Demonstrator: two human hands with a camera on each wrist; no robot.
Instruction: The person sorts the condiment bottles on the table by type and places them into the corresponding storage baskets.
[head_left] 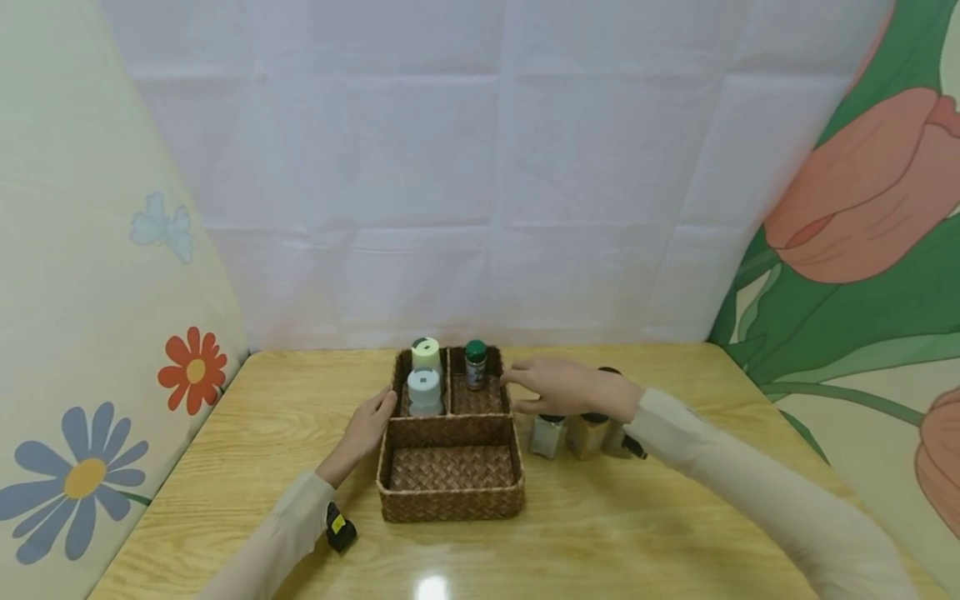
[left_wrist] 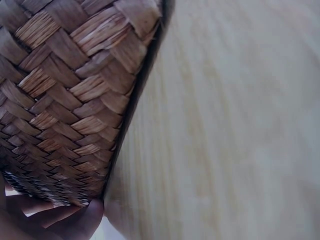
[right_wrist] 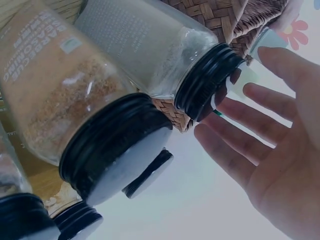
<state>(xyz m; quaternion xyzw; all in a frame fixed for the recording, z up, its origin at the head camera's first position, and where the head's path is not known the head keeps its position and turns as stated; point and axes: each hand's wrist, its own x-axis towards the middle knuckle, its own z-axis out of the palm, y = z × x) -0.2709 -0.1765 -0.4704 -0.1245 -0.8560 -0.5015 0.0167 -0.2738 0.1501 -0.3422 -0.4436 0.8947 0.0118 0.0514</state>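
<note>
Wooden table (head_left: 285, 433): beneath both hands.
Left hand (head_left: 369, 423): against the woven basket (head_left: 453, 505)'s left wall; cannot tell whether gripping.
Woven basket: between the hands, green-capped bottle (head_left: 476, 373) in its back-right compartment.
Right hand (head_left: 561, 386): released, fingers extended.
Black-lidded jars (head_left: 588, 438): just beneath the right hand.

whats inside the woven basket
Back left, a white-topped container hides the base of a yellow-topped container; back right, a green-capped jar. What lies under them is covered.
</note>
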